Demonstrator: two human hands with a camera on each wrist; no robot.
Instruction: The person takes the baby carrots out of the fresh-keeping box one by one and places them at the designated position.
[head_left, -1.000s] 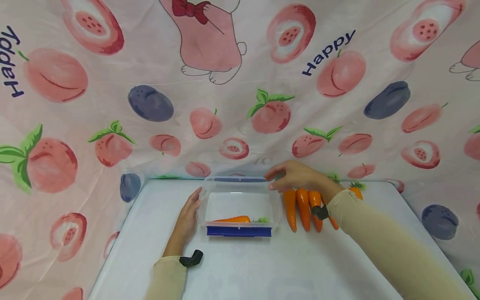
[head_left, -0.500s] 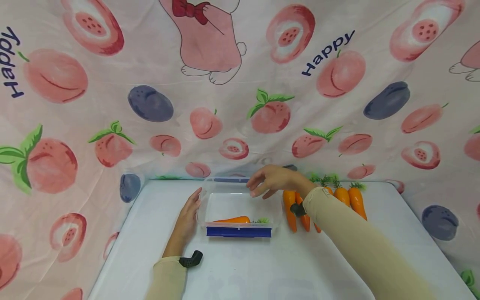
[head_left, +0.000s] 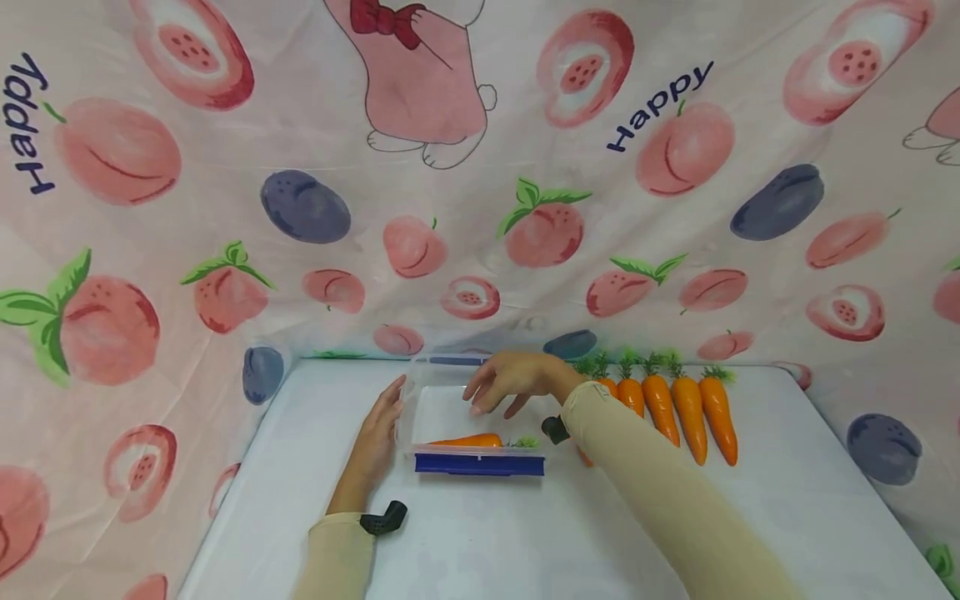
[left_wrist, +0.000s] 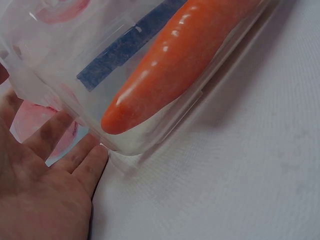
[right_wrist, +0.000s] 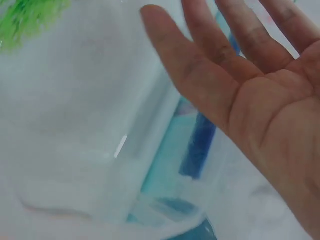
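A clear plastic box (head_left: 438, 408) with blue latch flaps (head_left: 480, 464) stands on the table, uncovered at the top. Along its front wall lies an orange carrot (head_left: 467, 440) with a green top, its tip toward the left. My left hand (head_left: 375, 437) rests its extended fingers against the box's left end; in the left wrist view, its fingertips (left_wrist: 100, 150) meet the clear wall near the carrot's tip. Over the box's right half hovers my right hand (head_left: 521, 377), fingers loosely bent. The right wrist view shows nothing in that hand (right_wrist: 270, 95).
Several carrots (head_left: 690, 417) with green tops lie in a row right of the box, some hidden behind my right forearm. The white table (head_left: 480, 542) ends at the back against a fruit-printed cloth (head_left: 480, 208).
My right hand has moved left from the box's right end to over its inside. More carrots at the right have come into sight. The left hand and the box keep their places.
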